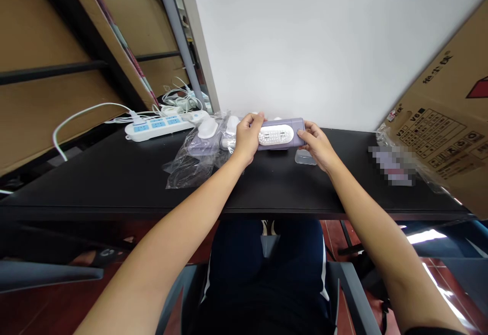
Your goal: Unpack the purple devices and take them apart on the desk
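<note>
Right hand (315, 144) pinches the right end of a lavender device (282, 134), thumb on the front face, fingers curled behind, opened only as wide as the body. Left hand (247, 139) is closed round the other end; its finger placement behind is hidden. Device sits between the two, lifted over the far half of the desk (282, 187), long side roughly level, white oval panel (276, 134) facing the wearer.

Handling, my read: hard plastic shell, stiff, light enough for one hand but easier with two. Smooth casing, so likely a bit slick; grip the plain lavender ends or long edges. Panel is covered in small clear bumps, probably the delicate bit, so keep pressure off it.

Clear plastic piece (305, 157) lies just below the right end; looks thin, would flex if squeezed. Clear bags (190, 172) on the left are floppy and slippery, with another lavender unit (208, 147) inside. Power strip (162, 126) is farther left, white wall (324, 45) behind everything.
</note>
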Demonstrator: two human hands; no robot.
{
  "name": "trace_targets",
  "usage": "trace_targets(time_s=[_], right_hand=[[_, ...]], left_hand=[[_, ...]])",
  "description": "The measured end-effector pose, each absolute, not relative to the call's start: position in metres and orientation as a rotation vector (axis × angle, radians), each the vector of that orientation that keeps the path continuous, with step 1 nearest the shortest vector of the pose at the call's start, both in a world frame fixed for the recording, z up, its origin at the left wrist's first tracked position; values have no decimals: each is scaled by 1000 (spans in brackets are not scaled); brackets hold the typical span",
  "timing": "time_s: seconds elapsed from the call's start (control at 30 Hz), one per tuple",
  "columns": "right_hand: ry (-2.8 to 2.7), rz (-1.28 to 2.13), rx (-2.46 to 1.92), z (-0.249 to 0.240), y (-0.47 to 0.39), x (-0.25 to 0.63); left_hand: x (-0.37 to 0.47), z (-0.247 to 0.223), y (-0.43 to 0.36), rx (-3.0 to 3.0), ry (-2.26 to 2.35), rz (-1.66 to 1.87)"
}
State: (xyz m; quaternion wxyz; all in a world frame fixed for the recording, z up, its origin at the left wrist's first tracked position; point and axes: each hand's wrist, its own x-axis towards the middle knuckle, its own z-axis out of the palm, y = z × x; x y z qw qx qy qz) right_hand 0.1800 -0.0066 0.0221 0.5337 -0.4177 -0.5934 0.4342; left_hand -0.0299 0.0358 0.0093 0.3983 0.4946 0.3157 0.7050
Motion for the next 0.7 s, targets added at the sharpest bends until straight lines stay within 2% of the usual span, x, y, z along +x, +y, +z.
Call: trace_targets(time_s=[0.4, 0.7], right_hand=[[-1447, 768, -948, 27, -13, 169], [-1408, 796, -935, 30, -19, 165]], left_hand=[[-30, 11, 38, 1213, 756, 1806], [-29, 17, 36, 1183, 778, 1837]])
